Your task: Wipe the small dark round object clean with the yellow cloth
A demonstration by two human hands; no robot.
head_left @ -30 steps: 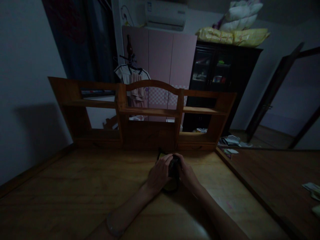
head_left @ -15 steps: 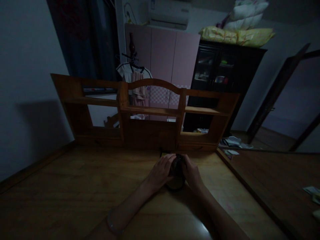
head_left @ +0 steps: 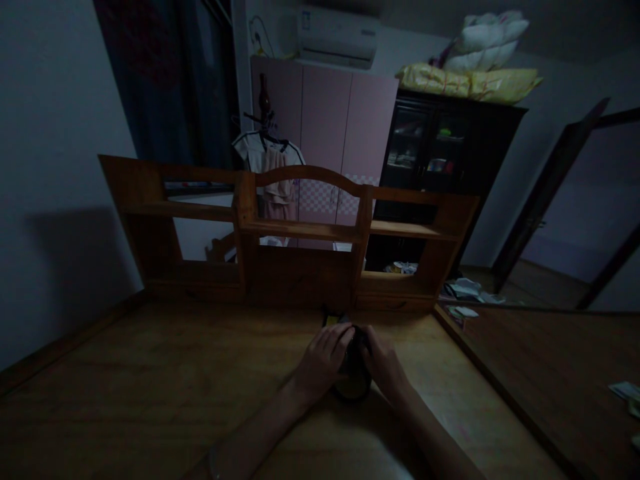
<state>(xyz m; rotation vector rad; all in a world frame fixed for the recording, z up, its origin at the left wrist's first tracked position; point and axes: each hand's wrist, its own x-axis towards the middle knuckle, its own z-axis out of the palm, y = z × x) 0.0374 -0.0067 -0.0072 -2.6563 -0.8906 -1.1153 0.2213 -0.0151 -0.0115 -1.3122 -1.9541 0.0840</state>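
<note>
On the wooden desktop in front of me lies a sandal (head_left: 353,388), with a tan insole, a dark rim and a dark upper. Its rounded end points toward me, and a yellowish patch shows beyond my fingers. My left hand (head_left: 324,357) is curled over the left side of the dark upper. From the right, my right hand (head_left: 384,365) grips the same upper, fingers bent and close to the left fingertips. Dim light and my fingers hide the detail of the part between my hands.
A wooden shelf unit (head_left: 300,230) with open compartments and low drawers stands along the desktop's (head_left: 200,373) far edge. A white wall (head_left: 65,200) borders the left. Beyond the right edge lies a brown surface (head_left: 550,360) with papers on it.
The whole view has shifted slightly, so everything appears a little lower. Both hands stay on the sandal's upper, with the fingers slightly rearranged and closer together.
</note>
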